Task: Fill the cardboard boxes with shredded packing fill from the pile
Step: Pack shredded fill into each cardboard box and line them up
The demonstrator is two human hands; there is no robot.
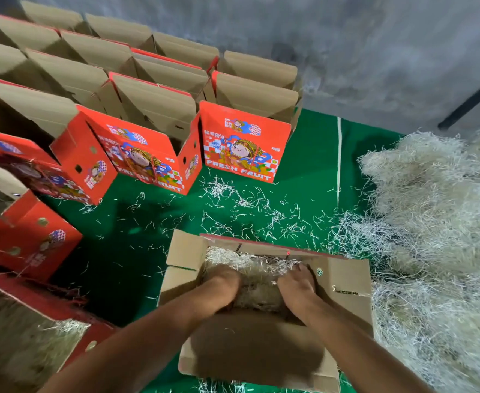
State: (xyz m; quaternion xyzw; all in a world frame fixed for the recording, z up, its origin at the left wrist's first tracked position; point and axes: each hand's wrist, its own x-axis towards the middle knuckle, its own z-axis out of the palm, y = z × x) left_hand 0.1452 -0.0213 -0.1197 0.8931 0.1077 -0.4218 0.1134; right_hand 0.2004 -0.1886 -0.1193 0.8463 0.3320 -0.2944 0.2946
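Note:
An open cardboard box (pixel 343 282) stands on the green mat right below me, flaps spread. Pale shredded fill (pixel 250 260) lies inside it. Both hands are down in the box, pressing on the fill: my left hand (pixel 223 283) on the left side, my right hand (pixel 298 285) on the right. The fingertips are buried in the shreds, so I cannot see how they curl. The big pile of shredded fill (pixel 437 211) spreads along the right of the mat, touching the box's right side.
Rows of open red fruit boxes (pixel 241 146) stand at the back and left. A box at the lower left (pixel 34 344) holds fill. Loose shreds litter the green mat (pixel 312 154). A grey wall and a dark pole (pixel 471 100) are behind.

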